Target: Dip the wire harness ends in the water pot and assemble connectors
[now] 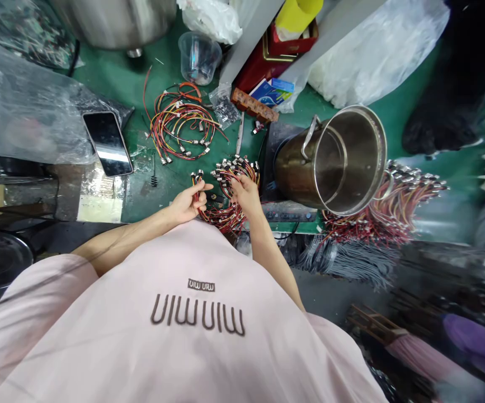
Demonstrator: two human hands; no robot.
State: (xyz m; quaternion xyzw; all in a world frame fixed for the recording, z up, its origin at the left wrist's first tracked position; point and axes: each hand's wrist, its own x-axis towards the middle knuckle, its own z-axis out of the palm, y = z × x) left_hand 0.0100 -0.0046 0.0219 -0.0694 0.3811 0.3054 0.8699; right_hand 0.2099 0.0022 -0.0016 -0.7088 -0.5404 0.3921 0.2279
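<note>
My left hand (191, 202) is closed around a few wires with metal-ended connectors (198, 177), its index finger pointing to the right. Close beside it, my right hand (246, 195) has its fingers pinched at the bundle of red, yellow and black wires (225, 218) that curves at the table's front edge. Many small metal connectors (238, 163) stick up at the top of this bundle. The exact strand between my right fingertips is hidden. Beyond my hands lies a loose coil of similar wires (183, 127).
A large metal pot (296, 168) lies tipped on an induction cooker (288, 212) at right, beside a heap of wires (410, 201). A phone (108, 144) rests at left. Behind are a plastic cup (200, 59), a red tin (267, 64) and plastic bags (372, 56).
</note>
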